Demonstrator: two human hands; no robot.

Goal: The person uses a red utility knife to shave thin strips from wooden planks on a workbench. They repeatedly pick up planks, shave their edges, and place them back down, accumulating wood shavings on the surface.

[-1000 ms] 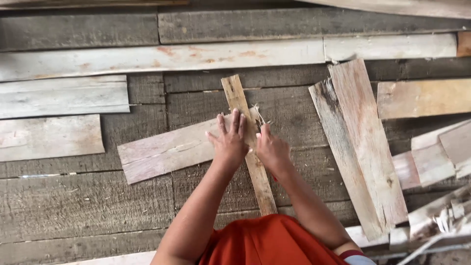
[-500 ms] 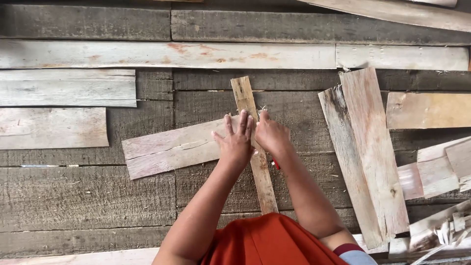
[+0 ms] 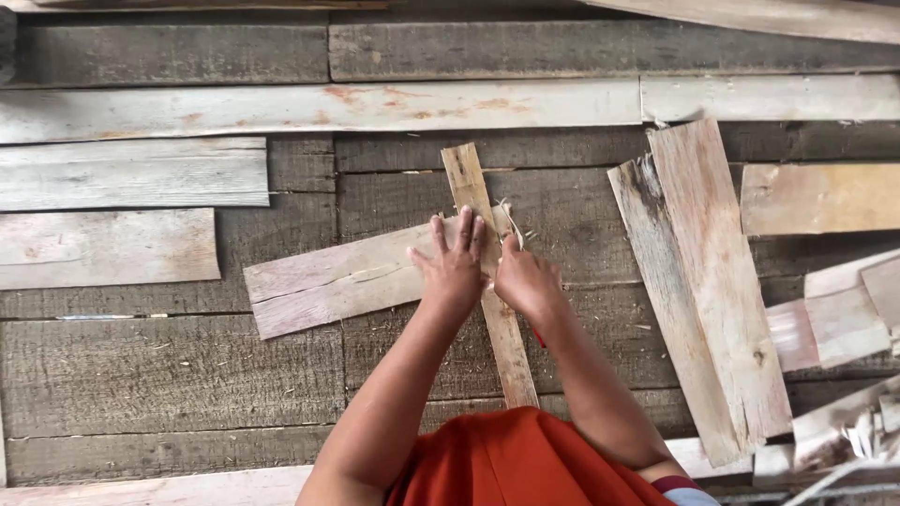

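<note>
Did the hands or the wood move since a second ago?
Hardly. The left hand stays pressed flat where the narrow strip crosses the wide board. The right hand stays closed beside it, a red tip now showing beneath. Both boards stay crossed.

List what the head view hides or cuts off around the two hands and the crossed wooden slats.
- Right hand: what it grips is hidden by the fist; only a red tip below it shows.
- Narrow slat: its near end is covered by the orange garment.
- Wide slat: its right end lies under the left hand.
</note>
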